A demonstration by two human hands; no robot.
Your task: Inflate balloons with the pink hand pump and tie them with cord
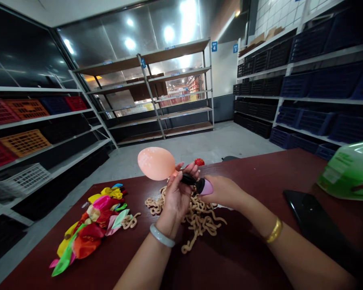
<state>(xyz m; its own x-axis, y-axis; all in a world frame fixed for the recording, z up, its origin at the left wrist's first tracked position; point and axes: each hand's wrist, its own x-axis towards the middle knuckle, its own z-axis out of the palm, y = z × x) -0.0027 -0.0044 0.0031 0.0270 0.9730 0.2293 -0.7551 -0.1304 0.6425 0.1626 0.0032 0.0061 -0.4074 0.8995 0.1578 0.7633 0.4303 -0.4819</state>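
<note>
Over the table [245, 257], a peach balloon [156, 163] is pinched in the left grip [179, 195]; at the balloon's four o'clock, a pump [200, 185] is clasped in the right grip [223, 192].

Hands [180, 195]: two
Inflated balloon [156, 163]: one
Pump [188, 179]: one
Flat balloons [90, 239]: many, overlapping, exact count unclear
Coils [202, 223]: too tangled to count
Bangles [162, 235]: two
Phone [310, 217]: one
Bottle [351, 169]: one

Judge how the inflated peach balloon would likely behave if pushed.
The peach balloon is probably very light for its size, since it looks air-filled. Its rounded, egg-like shape suggests it would roll if loose. Its taut skin may burst if squeezed hard.
</note>
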